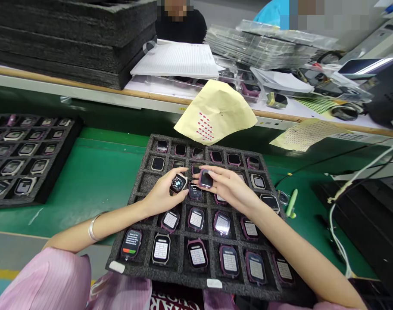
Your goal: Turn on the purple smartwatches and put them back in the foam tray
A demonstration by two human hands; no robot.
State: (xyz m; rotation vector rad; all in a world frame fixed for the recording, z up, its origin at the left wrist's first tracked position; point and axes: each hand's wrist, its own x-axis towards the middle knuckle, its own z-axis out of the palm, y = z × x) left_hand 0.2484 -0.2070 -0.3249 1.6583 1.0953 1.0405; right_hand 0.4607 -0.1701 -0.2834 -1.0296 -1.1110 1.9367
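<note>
A black foam tray (pixel 196 282) with a grid of compartments lies in front of me, most of them holding smartwatch bodies, many with lit screens. My left hand (pixel 166 191) grips a silver watch (pixel 179 183) with a dial on its screen, between thumb and fingers. Just to the right, my right hand (pixel 229 185) holds a purple watch (pixel 206 178) with a dark screen, tilted above the tray. Between the two hands, a watch (pixel 195 190) with a lit screen sits in its compartment.
Another watch tray (pixel 38 196) stands at left on the green table (pixel 86 172). Stacked black foam (pixel 119 47), papers (pixel 180 60) and bagged watches crowd the shelf behind. Yellow paper (pixel 220 112) hangs from its edge. Cables and a green tool (pixel 292 202) are at right. A person (pixel 183 26) is beyond.
</note>
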